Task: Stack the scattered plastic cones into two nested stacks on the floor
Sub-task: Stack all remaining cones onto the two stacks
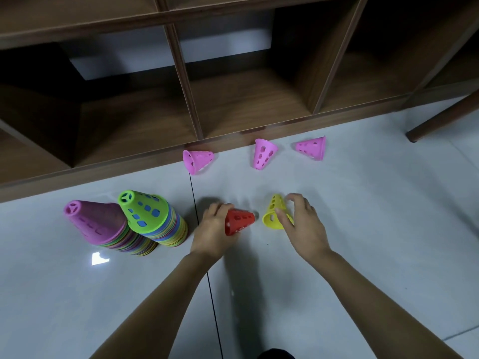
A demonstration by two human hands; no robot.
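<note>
1. Your left hand (212, 229) grips the red cone (239, 221) at its wide end, fingers curled round it, tip pointing right.
2. Your right hand (303, 224) pinches the yellow cone (276, 212) between thumb and curled fingers, just right of the red one.
3. Left of your hands, the purple-topped stack (96, 224) and green-topped stack (150, 216) stand touching on the floor (363, 216).
4. Farther out, the left pink cone (197, 160), middle pink cone (263, 154) and right pink cone (312, 147) lie tipped by the wooden shelf unit (181, 81).

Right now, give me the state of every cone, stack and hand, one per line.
red cone: on its side, tip pointing right.
yellow cone: tipped over.
left hand: grips red cone.
right hand: pinches yellow cone.
left pink cone: lying on its side, loose.
middle pink cone: lying loose.
right pink cone: lying loose.
pink-topped stack: upright, nested.
green-topped stack: upright, nested.
</note>
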